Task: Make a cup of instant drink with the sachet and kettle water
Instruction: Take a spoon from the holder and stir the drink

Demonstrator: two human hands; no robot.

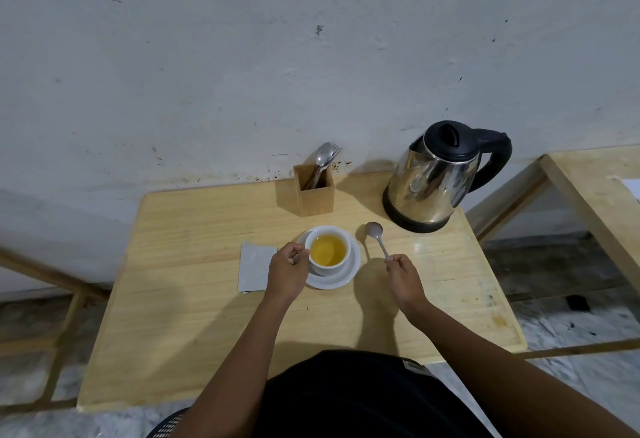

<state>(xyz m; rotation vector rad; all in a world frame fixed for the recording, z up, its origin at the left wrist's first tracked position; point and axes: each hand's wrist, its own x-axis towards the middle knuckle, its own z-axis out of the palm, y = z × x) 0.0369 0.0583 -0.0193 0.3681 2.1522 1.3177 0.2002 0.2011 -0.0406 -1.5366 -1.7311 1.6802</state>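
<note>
Left hand fingers pinch the white ceramic cup's handle (yellow liquid inside); right hand fingers clamp a silver metal teaspoon.

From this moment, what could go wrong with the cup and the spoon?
1. The white cup is full of yellow drink almost to the rim; the left hand at its side could tip it onto the white saucer.
2. The metal spoon, pinched at its handle end by the right hand, could drip or slip onto the wooden table.
</note>
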